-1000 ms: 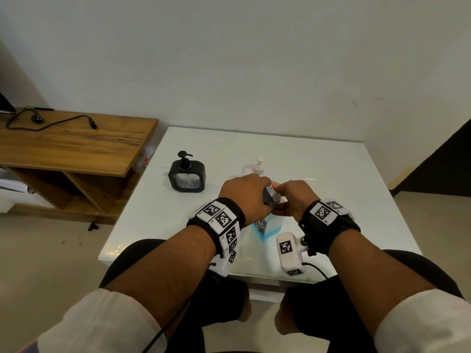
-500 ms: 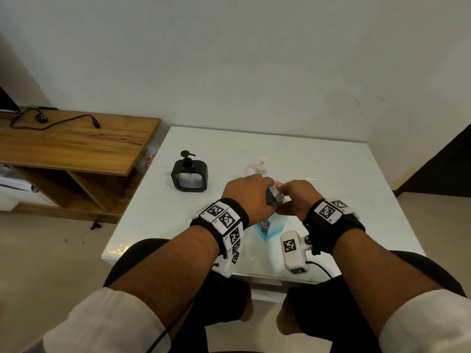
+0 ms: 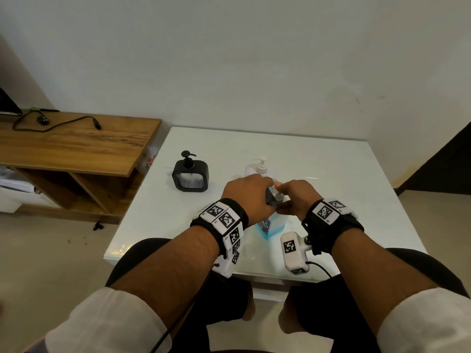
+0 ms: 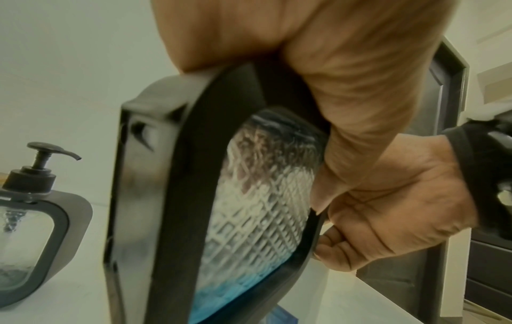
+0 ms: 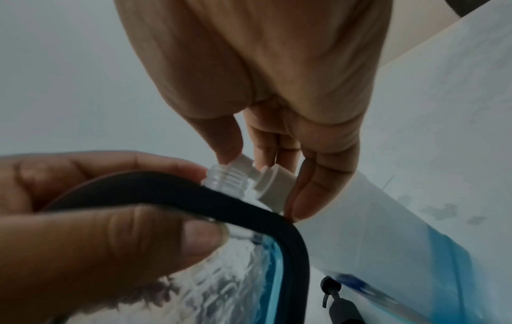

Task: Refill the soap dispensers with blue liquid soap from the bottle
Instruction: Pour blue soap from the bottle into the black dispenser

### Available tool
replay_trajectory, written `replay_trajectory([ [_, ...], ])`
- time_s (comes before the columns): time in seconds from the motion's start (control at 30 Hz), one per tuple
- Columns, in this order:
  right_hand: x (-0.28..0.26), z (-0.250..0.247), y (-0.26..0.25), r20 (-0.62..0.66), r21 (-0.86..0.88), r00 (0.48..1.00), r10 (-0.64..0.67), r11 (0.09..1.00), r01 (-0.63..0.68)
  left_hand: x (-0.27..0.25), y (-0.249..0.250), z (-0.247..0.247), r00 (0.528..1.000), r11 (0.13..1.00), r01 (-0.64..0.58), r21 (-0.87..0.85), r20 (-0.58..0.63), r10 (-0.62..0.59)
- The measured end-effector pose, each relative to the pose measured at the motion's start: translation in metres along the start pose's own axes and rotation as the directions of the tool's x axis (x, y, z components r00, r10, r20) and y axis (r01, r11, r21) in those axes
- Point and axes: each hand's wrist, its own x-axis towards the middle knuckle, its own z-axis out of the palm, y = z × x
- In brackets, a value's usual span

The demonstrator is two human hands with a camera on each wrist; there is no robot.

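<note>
My left hand (image 3: 244, 197) grips a black-framed clear dispenser (image 4: 249, 197), tilted, with a little blue soap at its bottom (image 4: 221, 296). Its open threaded neck (image 5: 224, 177) has no pump on it. My right hand (image 3: 295, 197) pinches the white spout (image 5: 272, 186) of the blue soap bottle (image 5: 415, 241) and holds it against that neck. In the head view the bottle (image 3: 270, 226) shows just below my hands. A second black dispenser (image 3: 190, 175) with its pump on stands to the left.
A white pump bottle (image 3: 260, 165) stands just behind my hands on the white table (image 3: 331, 174). A black pump part (image 5: 331, 289) lies on the table under the bottle. A wooden shelf (image 3: 76, 143) with a cable stands left of the table.
Both hands stay together on the dispenser and the bottle; they have hardly moved. Only the head view has shifted slightly.
</note>
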Motion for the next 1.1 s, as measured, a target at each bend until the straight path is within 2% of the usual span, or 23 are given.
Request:
replay_trajectory([
  [0.23, -0.002, -0.008, 0.005, 0.071, 0.109, 0.997, 0.014, 0.994, -0.021, 0.000, 0.000, 0.002, 1.000, 1.000, 0.015, 0.002, -0.010, -0.015],
  [0.4, -0.002, -0.001, 0.001, 0.003, 0.018, 1.000, -0.004, 1.000, 0.004, -0.001, 0.001, 0.001, 1.000, 1.000, 0.017, 0.013, -0.005, -0.017],
  [0.67, -0.006, -0.008, 0.007, 0.069, 0.093, 0.998, -0.001, 0.996, -0.005, 0.000, 0.003, 0.004, 1.000, 1.000, 0.020, 0.023, -0.008, -0.020],
  [0.87, -0.008, 0.000, -0.002, 0.002, -0.010, 1.000, -0.018, 1.000, 0.018, 0.000, 0.000, 0.003, 1.000, 0.999, 0.024, 0.023, -0.010, -0.024],
  [1.1, -0.013, 0.003, 0.006, -0.020, -0.032, 0.997, -0.079, 0.996, 0.079, 0.001, 0.000, 0.001, 0.998, 0.998, 0.055, -0.022, 0.012, -0.055],
])
